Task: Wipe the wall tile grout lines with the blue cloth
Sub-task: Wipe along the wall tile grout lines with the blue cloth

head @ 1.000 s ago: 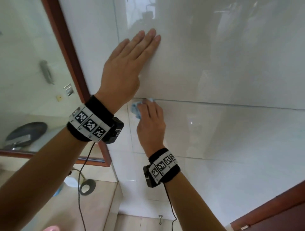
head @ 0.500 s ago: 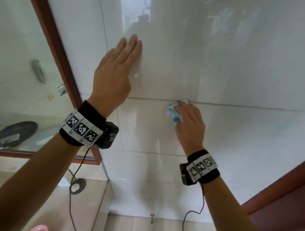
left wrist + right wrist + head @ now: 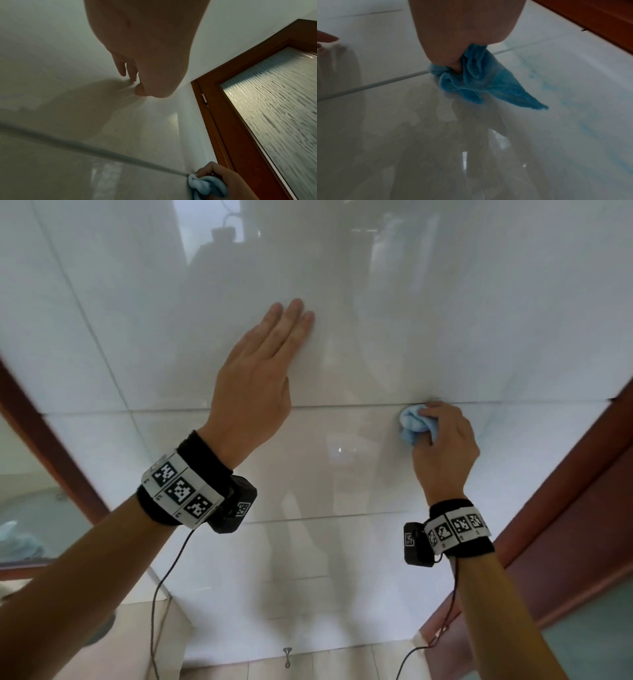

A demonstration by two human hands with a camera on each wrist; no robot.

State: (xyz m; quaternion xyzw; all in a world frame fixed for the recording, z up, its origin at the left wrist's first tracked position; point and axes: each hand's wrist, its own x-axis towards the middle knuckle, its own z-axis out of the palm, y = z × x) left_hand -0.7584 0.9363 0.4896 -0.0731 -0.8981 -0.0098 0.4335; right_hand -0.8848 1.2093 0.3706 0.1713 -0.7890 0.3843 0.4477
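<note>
My right hand [image 3: 442, 436] grips a bunched blue cloth [image 3: 412, 426] and presses it on a horizontal grout line [image 3: 342, 406] of the glossy white wall tiles, towards the right end near a brown door frame. The right wrist view shows the cloth [image 3: 471, 79] crumpled under my fingers, one corner trailing over the tile, on the grout line [image 3: 376, 83]. My left hand [image 3: 260, 378] lies flat on the tile above the line, fingers straight. From the left wrist, the grout line [image 3: 85, 146] runs down to the cloth [image 3: 205, 185].
A brown wooden door frame [image 3: 561, 501] with frosted glass [image 3: 274, 108] borders the tiles on the right. Another brown frame [image 3: 41, 440] with glass stands on the left. A lower grout line [image 3: 325, 517] runs below. Faint blue smears [image 3: 547, 86] mark the tile by the cloth.
My right hand has slid the cloth rightward along the horizontal grout line, from beside the left frame to near the right door frame. The left hand stays flat on the tile and has shifted right too.
</note>
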